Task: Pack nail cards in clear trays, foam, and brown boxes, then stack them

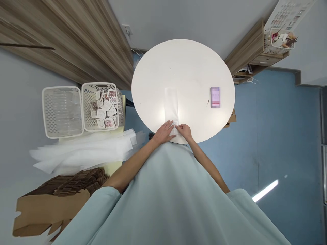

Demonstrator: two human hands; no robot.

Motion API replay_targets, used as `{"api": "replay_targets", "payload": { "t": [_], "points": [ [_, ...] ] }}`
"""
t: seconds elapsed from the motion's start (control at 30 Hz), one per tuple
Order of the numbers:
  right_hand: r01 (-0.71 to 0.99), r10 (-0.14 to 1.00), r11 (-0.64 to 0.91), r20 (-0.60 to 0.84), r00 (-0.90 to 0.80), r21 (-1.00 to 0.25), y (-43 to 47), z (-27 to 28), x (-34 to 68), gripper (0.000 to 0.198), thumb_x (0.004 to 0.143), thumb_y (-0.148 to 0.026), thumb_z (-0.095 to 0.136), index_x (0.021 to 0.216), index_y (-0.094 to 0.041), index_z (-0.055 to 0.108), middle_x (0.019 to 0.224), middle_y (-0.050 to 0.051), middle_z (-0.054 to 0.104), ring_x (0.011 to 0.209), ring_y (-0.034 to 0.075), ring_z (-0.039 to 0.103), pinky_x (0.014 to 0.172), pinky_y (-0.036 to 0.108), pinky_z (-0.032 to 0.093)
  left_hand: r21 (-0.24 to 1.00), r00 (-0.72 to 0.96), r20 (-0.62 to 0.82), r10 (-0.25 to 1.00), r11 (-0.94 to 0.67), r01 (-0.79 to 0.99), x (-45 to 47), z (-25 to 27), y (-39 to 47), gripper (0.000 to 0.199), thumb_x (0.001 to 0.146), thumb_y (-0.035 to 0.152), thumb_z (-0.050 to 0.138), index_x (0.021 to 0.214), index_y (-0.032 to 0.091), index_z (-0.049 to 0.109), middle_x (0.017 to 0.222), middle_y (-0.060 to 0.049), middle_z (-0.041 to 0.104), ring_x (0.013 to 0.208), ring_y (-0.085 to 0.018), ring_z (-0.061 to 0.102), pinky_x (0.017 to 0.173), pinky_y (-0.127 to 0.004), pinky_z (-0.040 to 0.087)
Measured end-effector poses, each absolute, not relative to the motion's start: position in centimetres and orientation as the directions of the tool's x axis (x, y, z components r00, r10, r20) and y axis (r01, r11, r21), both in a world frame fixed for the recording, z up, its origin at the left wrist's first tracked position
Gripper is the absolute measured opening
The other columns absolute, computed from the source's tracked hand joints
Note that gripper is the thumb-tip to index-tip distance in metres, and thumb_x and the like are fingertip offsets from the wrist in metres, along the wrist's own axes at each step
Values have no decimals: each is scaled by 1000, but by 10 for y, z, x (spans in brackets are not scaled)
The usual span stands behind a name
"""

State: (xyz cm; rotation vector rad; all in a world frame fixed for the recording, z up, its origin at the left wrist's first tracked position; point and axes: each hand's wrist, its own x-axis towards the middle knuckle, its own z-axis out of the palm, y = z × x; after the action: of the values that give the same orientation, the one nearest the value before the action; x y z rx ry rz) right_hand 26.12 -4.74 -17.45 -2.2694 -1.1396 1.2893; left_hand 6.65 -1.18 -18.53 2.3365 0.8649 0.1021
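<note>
A long, thin white packing sheet [171, 105] lies flat on the round white table [189, 64], stretching from its front edge towards the middle. My left hand [164, 132] rests on the near end of this sheet with its fingers stretched out and spread. Just to the right, my right hand [184, 130] has its fingers curled together in a pinch at the sheet's near right edge. Whether anything lies under or inside the sheet between my hands is too small to make out.
A pinkish phone-like item [215, 97] lies on the table's right. At left stand a basket of small carded packs [103, 109] and a basket of clear plastic pieces [63, 112]. Nearby are piled white sheets [87, 149] and folded brown cardboard boxes [56, 204].
</note>
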Motion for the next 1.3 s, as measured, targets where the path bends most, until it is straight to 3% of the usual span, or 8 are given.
{"api": "replay_targets", "payload": {
  "t": [0.13,0.33,0.47,0.6,0.8,1.03,1.13,1.3],
  "points": [
    [387,717,-691,-648,258,-610,-47,-176,265,30,93,-50,71,89,-20,72,76,3,76,78,20,72,71,27,50,551,800,-169,576,-618,561,64,-184,-11,82,86,44,78,156,12,47,171,-23,37,161,-41,30,132,-58,24],
    [426,691,-703,-689,218,-570,-46,-166,272,33,97,-48,69,112,-18,66,74,3,76,79,23,73,75,31,54,519,777,-212,593,-605,604,67,-179,-6,66,82,10,62,148,15,56,164,-17,50,154,-35,44,127,-54,34],
    [739,884,-407,-436,170,-537,-56,-153,277,32,105,-23,45,133,-19,60,123,13,77,107,27,72,85,38,56,558,748,-222,625,-548,623,68,-176,-3,62,82,14,64,144,19,61,159,-15,56,147,-34,52,122,-53,40],
    [832,943,-93,-318,-104,-548,-64,-151,279,55,94,-10,47,147,-25,53,165,8,49,120,27,67,84,37,58,605,719,-225,658,-485,632,69,-172,1,55,84,20,64,139,22,66,151,-13,62,142,-34,56,120,-53,43],
    [725,942,-120,-308,-133,-678,-63,-166,282,49,95,-21,54,143,-30,56,159,4,56,88,21,69,80,37,59,692,687,-237,687,-377,616,66,-172,8,48,84,26,65,133,26,68,141,-8,67,128,-31,66,114,-49,49],
    [668,925,-256,-378,-41,-699,-42,-165,284,34,102,-36,54,134,-28,62,125,3,75,87,21,69,83,35,54,764,480,-280,831,-109,636,54,-178,5,48,87,48,74,128,24,65,133,-8,69,121,-30,68,103,-44,56],
    [674,923,-276,-385,-14,-685,-32,-164,281,31,105,-43,52,128,-26,64,127,4,74,85,19,68,82,32,52,783,387,-328,862,19,621,52,-178,6,52,83,42,80,127,24,61,133,-8,69,122,-30,69,102,-44,57],
    [705,916,-302,-399,28,-642,-17,-169,277,33,107,-46,50,124,-23,66,123,6,73,83,19,65,78,32,50,771,158,-419,894,258,583,60,-182,16,31,91,36,73,114,23,57,123,-8,74,109,-26,74,94,-40,59]
  ]
}}
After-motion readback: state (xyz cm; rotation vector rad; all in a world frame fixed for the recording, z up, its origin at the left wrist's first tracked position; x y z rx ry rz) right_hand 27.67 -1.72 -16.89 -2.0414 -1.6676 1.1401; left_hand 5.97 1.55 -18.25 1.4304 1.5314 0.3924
